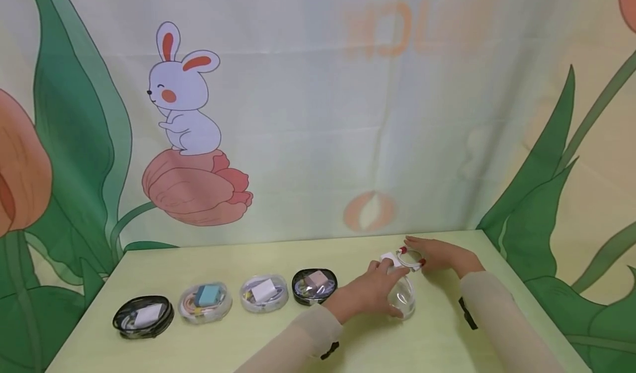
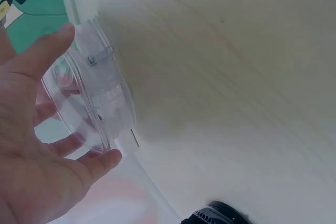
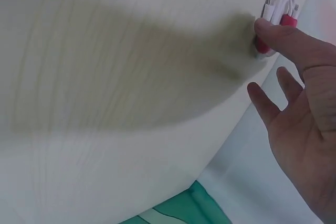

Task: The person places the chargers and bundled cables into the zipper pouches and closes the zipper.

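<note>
At the right of the table, my left hand (image 1: 370, 289) grips a clear oval plastic case (image 1: 403, 296) by its edges. In the left wrist view, the fingers and thumb of the left hand (image 2: 47, 129) spread around the transparent case (image 2: 89, 85), which has a small latch on its side. Just behind it, my right hand (image 1: 439, 254) holds a coiled white cable (image 1: 409, 258) with red plug ends. The right wrist view has the thumb on the bundled cable (image 3: 278, 17), other fingers apart from it. A white charger block (image 1: 390, 259) lies beside the cable, partly behind the left fingers.
Left of the hands stands a row of oval cases: a black-rimmed one (image 1: 314, 286) with a pinkish block, a clear one (image 1: 264, 293) with a white block, a clear one (image 1: 205, 302) with a blue block, and a black-rimmed one (image 1: 143, 316). A printed curtain (image 1: 308, 141) hangs behind the table.
</note>
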Motion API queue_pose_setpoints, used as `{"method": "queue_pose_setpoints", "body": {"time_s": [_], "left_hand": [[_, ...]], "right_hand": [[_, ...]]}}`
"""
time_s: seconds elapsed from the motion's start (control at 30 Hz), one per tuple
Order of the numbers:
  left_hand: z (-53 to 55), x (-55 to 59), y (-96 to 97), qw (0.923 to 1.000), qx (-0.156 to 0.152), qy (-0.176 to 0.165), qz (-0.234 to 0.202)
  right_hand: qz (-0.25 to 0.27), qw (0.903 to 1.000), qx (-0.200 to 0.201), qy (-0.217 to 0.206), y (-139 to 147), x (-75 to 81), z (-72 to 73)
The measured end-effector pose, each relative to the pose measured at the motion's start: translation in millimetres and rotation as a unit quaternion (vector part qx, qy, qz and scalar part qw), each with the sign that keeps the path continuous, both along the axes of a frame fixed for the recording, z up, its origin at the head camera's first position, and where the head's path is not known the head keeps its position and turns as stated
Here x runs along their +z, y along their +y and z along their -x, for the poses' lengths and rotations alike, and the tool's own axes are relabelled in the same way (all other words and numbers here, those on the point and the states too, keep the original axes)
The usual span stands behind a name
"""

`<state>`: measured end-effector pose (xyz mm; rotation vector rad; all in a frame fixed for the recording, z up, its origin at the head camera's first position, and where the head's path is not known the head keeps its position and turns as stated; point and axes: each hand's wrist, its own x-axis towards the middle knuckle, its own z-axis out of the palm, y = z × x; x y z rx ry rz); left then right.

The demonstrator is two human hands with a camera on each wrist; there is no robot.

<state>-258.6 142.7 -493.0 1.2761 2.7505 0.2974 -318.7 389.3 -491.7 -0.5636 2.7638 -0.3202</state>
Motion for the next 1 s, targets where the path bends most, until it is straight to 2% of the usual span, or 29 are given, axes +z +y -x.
{"method": "queue_pose_setpoints", "body": {"time_s": [0.1,0.3,0.5,0.67,0.83,1.0], "left_hand": [[0.3,-1.6,-0.1,1.0,-0.003,0.006,0.0],[-0.1,-1.5,0.2,0.9999,-0.006,0.013,-0.002],[-0.7,0.4,-0.9,1.0,0.0,0.008,0.002],[-1.0,1.7,-2.5,1.0,0.001,0.007,-0.004],[-1.3,2.1,-3.4,1.0,0.003,-0.003,-0.006],[-2.4,1.3,-3.1,0.9999,-0.002,0.003,-0.011]], "right_hand": [[0.0,0.9999,0.006,-0.013,-2,-0.3,0.5],[-0.021,0.9994,0.005,0.028,-10,1.3,3.1],[0.005,1.0,0.0,-0.004,-12,1.8,1.8],[-0.016,0.9986,0.019,0.047,-10,-2.7,3.2],[0.006,0.9979,0.001,0.065,-7,-6.1,3.3],[0.002,0.9972,-0.026,0.07,-6,-8.5,4.6]]}}
